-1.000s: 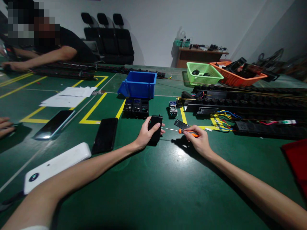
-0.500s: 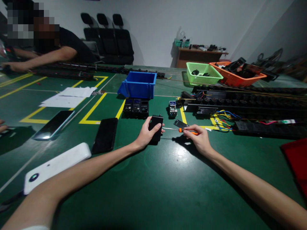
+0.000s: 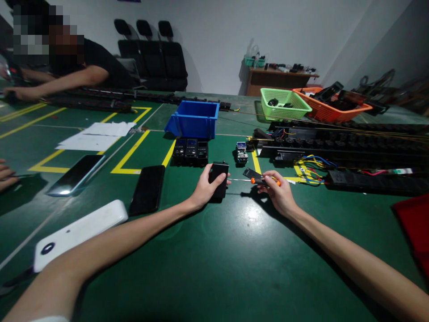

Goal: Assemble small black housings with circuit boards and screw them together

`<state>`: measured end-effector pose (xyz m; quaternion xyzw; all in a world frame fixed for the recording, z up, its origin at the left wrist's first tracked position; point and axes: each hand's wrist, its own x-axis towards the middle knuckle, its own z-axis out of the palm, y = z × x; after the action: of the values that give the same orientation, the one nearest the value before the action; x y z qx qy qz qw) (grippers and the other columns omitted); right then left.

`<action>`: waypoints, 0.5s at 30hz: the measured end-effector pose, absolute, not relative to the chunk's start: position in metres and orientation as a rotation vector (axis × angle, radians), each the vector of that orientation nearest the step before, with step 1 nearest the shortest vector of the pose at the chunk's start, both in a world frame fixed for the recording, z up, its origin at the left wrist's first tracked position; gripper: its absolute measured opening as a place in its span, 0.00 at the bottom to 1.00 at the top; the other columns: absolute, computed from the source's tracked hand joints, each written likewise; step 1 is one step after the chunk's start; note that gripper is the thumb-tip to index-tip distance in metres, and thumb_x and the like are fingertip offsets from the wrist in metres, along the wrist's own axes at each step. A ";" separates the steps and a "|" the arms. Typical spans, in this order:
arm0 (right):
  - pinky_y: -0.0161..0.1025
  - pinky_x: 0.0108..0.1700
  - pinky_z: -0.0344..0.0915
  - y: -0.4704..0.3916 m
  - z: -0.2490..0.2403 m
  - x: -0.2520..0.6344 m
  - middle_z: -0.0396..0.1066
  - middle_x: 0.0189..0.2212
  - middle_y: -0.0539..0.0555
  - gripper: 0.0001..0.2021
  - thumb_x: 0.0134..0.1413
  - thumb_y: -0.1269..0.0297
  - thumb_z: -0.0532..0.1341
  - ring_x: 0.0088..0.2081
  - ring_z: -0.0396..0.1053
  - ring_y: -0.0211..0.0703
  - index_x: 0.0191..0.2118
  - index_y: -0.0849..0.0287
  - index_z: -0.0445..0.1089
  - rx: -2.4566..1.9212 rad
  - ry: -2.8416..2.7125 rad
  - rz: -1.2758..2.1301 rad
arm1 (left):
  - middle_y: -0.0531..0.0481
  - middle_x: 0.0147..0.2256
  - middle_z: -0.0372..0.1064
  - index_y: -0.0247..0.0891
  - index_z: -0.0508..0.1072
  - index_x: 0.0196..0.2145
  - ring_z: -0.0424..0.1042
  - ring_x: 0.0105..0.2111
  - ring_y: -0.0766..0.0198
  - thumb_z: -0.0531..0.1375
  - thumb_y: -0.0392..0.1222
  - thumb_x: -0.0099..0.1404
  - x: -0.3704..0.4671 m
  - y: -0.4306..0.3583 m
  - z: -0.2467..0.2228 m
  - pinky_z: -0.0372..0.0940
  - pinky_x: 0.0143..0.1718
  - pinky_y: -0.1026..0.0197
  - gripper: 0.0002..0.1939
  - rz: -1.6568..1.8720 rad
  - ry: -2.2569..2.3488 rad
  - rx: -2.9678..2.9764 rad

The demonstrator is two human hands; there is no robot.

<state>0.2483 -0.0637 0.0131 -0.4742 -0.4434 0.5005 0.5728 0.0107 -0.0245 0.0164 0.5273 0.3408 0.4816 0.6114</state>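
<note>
My left hand (image 3: 205, 190) is closed around a black rectangular box (image 3: 220, 181), thumb across its front face. In my right hand (image 3: 279, 193) is a screwdriver (image 3: 275, 182) with an orange and black handle. Its thin shaft points left and its tip meets the box's right side; whether it sits in a screw I cannot tell. Behind the screwdriver lies a flat black plate (image 3: 252, 173) on the table. A small module with exposed electronics (image 3: 241, 153) stands beyond the box, and several black modules (image 3: 190, 152) stand in a row to its left.
A blue bin (image 3: 194, 120), green basket (image 3: 284, 105) and orange basket (image 3: 335, 107) stand farther back. Long black wired assemblies (image 3: 321, 145) lie at the right. Two phones, the nearer black (image 3: 147, 190), and a white device (image 3: 80, 232) lie left. A co-worker (image 3: 80, 71) leans over the far left.
My right hand has shifted its grip along the screwdriver handle, fingers now curled more around it. The box stays nearly still. At the left edge, another person's hand has come farther into view.
</note>
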 end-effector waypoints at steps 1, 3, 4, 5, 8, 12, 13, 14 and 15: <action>0.33 0.26 0.68 -0.064 0.012 0.248 0.70 0.24 0.47 0.16 0.49 0.51 0.67 0.24 0.70 0.36 0.35 0.55 0.65 -1.120 -1.069 1.167 | 0.42 0.44 0.72 0.38 0.60 0.47 0.77 0.34 0.62 0.63 0.51 0.61 0.011 -0.024 0.016 0.72 0.36 0.58 0.24 1.116 0.787 1.217; 0.29 0.20 0.60 -0.066 0.011 0.248 0.65 0.18 0.44 0.14 0.52 0.51 0.65 0.18 0.63 0.32 0.33 0.56 0.65 -1.144 -1.154 1.141 | 0.42 0.44 0.72 0.38 0.60 0.48 0.77 0.34 0.62 0.63 0.51 0.61 0.010 -0.024 0.015 0.72 0.36 0.57 0.24 1.132 0.789 1.218; 0.28 0.18 0.55 -0.067 0.011 0.248 0.61 0.16 0.42 0.14 0.54 0.51 0.64 0.16 0.58 0.31 0.32 0.57 0.64 -1.159 -1.194 1.122 | 0.42 0.44 0.72 0.38 0.60 0.48 0.77 0.35 0.62 0.62 0.51 0.62 0.010 -0.024 0.014 0.73 0.36 0.57 0.23 1.141 0.791 1.218; 0.28 0.17 0.51 -0.067 0.011 0.248 0.59 0.14 0.41 0.14 0.54 0.51 0.63 0.15 0.55 0.30 0.31 0.57 0.64 -1.175 -1.229 1.101 | 0.42 0.44 0.72 0.38 0.59 0.48 0.77 0.35 0.62 0.62 0.52 0.62 0.010 -0.024 0.014 0.73 0.36 0.57 0.23 1.147 0.793 1.219; 0.29 0.18 0.51 -0.068 0.012 0.248 0.57 0.14 0.41 0.15 0.53 0.51 0.64 0.15 0.54 0.30 0.32 0.57 0.64 -1.196 -1.285 1.046 | 0.42 0.43 0.72 0.38 0.60 0.48 0.77 0.35 0.62 0.62 0.52 0.62 0.010 -0.023 0.014 0.73 0.35 0.58 0.23 1.149 0.799 1.227; 0.30 0.21 0.58 -0.068 0.015 0.249 0.62 0.16 0.43 0.15 0.52 0.51 0.65 0.18 0.59 0.31 0.31 0.58 0.65 -1.192 -1.302 1.018 | 0.42 0.42 0.73 0.38 0.61 0.47 0.77 0.34 0.62 0.63 0.52 0.61 0.010 -0.023 0.015 0.73 0.35 0.58 0.23 1.137 0.799 1.233; 0.31 0.22 0.59 -0.068 0.015 0.249 0.63 0.16 0.43 0.15 0.52 0.51 0.65 0.18 0.60 0.32 0.32 0.58 0.65 -1.195 -1.301 1.012 | 0.42 0.42 0.73 0.38 0.61 0.47 0.77 0.34 0.62 0.63 0.52 0.61 0.010 -0.023 0.015 0.73 0.35 0.58 0.23 1.133 0.798 1.234; 0.31 0.22 0.60 -0.068 0.015 0.249 0.64 0.17 0.44 0.15 0.52 0.52 0.65 0.18 0.61 0.32 0.32 0.58 0.66 -1.197 -1.297 1.002 | 0.42 0.42 0.73 0.37 0.61 0.47 0.77 0.34 0.62 0.63 0.52 0.61 0.010 -0.024 0.015 0.73 0.35 0.58 0.23 1.129 0.797 1.238; 0.31 0.23 0.61 -0.068 0.015 0.250 0.65 0.17 0.44 0.15 0.52 0.52 0.66 0.19 0.62 0.33 0.32 0.58 0.66 -1.199 -1.292 0.995 | 0.42 0.42 0.72 0.37 0.61 0.47 0.77 0.34 0.62 0.63 0.52 0.61 0.010 -0.024 0.016 0.73 0.35 0.58 0.23 1.125 0.796 1.242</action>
<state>0.2496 -0.0682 0.0151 -0.5023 -0.5413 0.4169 0.5300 0.0098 -0.0237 0.0157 0.5359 0.3431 0.4851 0.5998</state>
